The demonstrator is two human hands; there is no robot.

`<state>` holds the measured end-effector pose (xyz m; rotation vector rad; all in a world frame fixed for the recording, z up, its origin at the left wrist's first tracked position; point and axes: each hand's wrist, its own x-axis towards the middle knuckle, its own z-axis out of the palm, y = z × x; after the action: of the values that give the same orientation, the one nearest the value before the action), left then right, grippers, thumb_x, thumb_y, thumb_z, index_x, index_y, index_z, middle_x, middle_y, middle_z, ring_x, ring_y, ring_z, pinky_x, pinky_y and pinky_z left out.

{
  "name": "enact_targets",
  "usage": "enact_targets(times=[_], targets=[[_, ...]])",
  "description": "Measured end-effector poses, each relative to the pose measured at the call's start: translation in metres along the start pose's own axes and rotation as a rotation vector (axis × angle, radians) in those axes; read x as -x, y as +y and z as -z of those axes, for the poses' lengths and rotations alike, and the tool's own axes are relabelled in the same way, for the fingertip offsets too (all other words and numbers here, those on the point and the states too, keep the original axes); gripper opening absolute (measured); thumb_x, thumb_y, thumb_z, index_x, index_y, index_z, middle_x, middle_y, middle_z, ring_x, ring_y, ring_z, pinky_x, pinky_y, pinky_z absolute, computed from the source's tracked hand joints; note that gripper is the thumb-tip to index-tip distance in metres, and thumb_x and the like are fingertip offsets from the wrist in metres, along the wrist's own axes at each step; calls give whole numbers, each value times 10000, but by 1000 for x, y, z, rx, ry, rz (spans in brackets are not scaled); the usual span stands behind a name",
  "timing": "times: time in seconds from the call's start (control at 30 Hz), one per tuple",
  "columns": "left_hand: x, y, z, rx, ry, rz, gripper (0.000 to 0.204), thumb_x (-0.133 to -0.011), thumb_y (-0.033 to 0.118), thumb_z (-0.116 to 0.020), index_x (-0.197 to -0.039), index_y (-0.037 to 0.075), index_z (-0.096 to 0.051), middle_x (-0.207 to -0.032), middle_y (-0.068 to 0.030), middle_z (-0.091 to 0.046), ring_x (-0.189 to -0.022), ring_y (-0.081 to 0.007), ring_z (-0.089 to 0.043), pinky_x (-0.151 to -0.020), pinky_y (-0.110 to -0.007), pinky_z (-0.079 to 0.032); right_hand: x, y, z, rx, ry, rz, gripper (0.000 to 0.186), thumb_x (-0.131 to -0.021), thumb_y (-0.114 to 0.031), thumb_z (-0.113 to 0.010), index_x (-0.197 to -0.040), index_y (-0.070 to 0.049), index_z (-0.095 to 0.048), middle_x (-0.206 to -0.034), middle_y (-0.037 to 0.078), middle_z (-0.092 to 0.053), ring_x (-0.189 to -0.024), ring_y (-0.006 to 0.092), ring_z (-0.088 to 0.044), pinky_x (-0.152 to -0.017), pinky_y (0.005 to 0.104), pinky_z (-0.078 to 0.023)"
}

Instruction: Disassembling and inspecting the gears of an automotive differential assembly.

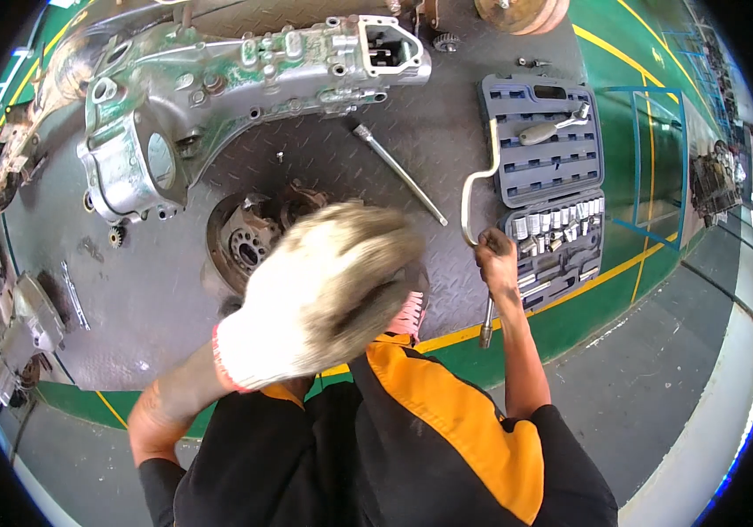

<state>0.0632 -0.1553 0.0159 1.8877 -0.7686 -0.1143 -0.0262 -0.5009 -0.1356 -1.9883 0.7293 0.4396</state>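
Nearest the lens, low in the middle of the frame, the left hand (324, 294) in a soiled white work glove is raised and blurred; whether its fingers are spread or curled I cannot tell, and nothing shows in it; just right of centre the bare right hand (497, 261) is closed in a fist round the speed brace (473, 198), a cranked steel rod whose lower end points at the yellow floor line (596, 279) and whose upper end reaches the open socket case (552, 184); the brace looks stiff, fairly light and probably oily, so it is best gripped on the offset crank and steadied at the end; behind the glove sits a round hub assembly (249, 237) on the grey chequer plate (324, 158); a long extension bar (398, 171) lies loose mid-frame; farthest, at upper left, the big green-grey transmission housing (245, 79) lies on its side, plainly heavy and rigid
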Motion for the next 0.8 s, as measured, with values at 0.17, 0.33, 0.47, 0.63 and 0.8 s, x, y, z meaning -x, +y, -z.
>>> enact_targets(times=[0.17,0.33,0.47,0.63,0.8], targets=[[-35,-4,-74,155,-263,304,697,-875,378,-740,-1355,-55,-479,-1222,-296,-601,-1132,-415,-628,-975,-444,-518,22,-130,1,-333,448,515,308,-854,-35,-757,-688,-68,-499,-637,-66,-433,-617,41,-369,-556,248,-299],[-100,-4,-67,-150,-381,252,488,-907,455,-684,-1098,13,-608,-994,-195,-586,-901,-364,-669,-831,-491,-547,42,-225,6,-677,584,735,495,-930,-231,-761,-586,-177,-410,-497,-77,-323,-418,18,-302,-386,231,-196],[-92,6,-68,-39,-439,137,400,-948,457,-619,-1012,62,-632,-784,-163,-637,-682,-335,-675,-620,-431,-563,59,-233,33,-791,592,661,510,-952,-449,-679,-650,-199,-353,-522,-65,-255,-450,54,-265,-309,239,-157],[-81,66,-44,218,-453,356,422,-1002,444,-559,-955,45,-689,-735,-163,-677,-647,-345,-700,-561,-410,-571,58,-252,76,-892,425,439,495,-1014,-447,-587,-653,-209,-345,-535,-67,-245,-438,57,-251,-312,232,-162],[10,-2,-42,621,-408,677,401,-1021,233,-544,-1331,-21,-540,-1220,-224,-642,-1119,-275,-640,-908,-322,-536,-39,-172,305,-692,824,598,482,-1020,-360,-597,-1327,5,-526,-1148,121,-603,-942,242,-617,-739,305,-521]])
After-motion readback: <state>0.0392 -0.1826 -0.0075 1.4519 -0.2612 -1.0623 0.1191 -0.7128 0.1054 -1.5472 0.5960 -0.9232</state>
